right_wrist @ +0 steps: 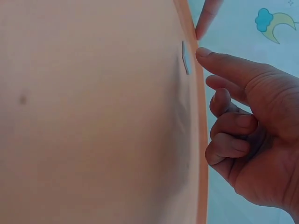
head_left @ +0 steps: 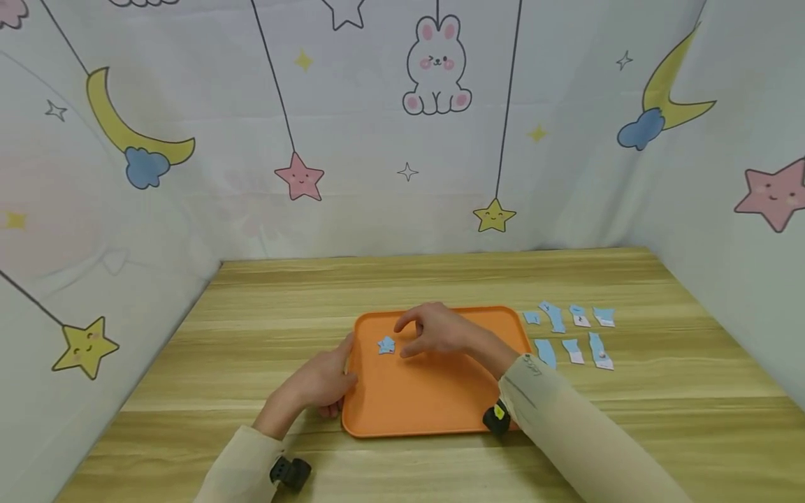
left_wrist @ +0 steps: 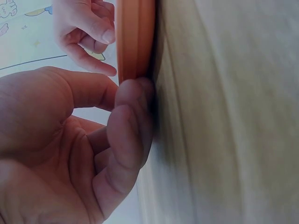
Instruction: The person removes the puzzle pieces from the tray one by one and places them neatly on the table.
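An orange tray (head_left: 415, 398) lies on the wooden table, with a small light-blue paper piece (head_left: 386, 345) of jagged outline near its upper left corner. My left hand (head_left: 321, 381) grips the tray's left edge; in the left wrist view, the thumb and curled fingers pinch the orange rim (left_wrist: 134, 42). Over the tray, just right of the blue piece, hovers my right hand (head_left: 437, 330). Its thumb and index finger are spread apart with nothing between them, while the other fingers curl in the right wrist view. There the piece (right_wrist: 186, 58) appears edge-on, close to a fingertip.
Several blue and white paper pieces (head_left: 552, 316) lie in two rows on the table right of the tray. A printed cloth (head_left: 377, 126) with moons, stars and a rabbit encloses the table's back and sides. Each wrist wears a small black camera (head_left: 292, 473).
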`<state>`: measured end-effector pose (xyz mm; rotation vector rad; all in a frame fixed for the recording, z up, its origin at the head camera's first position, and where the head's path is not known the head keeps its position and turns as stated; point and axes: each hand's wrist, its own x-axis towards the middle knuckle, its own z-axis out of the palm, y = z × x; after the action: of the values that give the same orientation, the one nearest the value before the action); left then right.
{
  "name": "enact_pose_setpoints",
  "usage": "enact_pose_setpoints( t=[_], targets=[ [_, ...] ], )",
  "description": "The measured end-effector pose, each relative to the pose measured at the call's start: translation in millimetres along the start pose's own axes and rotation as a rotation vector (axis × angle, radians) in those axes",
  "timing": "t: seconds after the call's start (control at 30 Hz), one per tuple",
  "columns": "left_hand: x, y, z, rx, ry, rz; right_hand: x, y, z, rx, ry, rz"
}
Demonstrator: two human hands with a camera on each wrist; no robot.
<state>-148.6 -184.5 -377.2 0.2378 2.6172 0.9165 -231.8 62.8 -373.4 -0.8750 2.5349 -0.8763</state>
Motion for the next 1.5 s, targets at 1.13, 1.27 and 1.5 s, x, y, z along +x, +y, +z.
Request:
enact_pose_setpoints(
  t=[1.13,1.27,1.5],
  targets=[
    [5.8,3.3,1.2,0.009,-0.014,0.016,18.5,8.4,9.3,0.014,-0.023,-0.004],
    [4.7,1.2,2.4,0.012,-0.014,0.010,19.7,9.7,10.0,0.021,-0.038,-0.023],
    [2.9,-0.2,2.3,0.012,0.000,0.002,15.1,13.5,5.5,0.110,-0.048,-0.027]
  ],
)
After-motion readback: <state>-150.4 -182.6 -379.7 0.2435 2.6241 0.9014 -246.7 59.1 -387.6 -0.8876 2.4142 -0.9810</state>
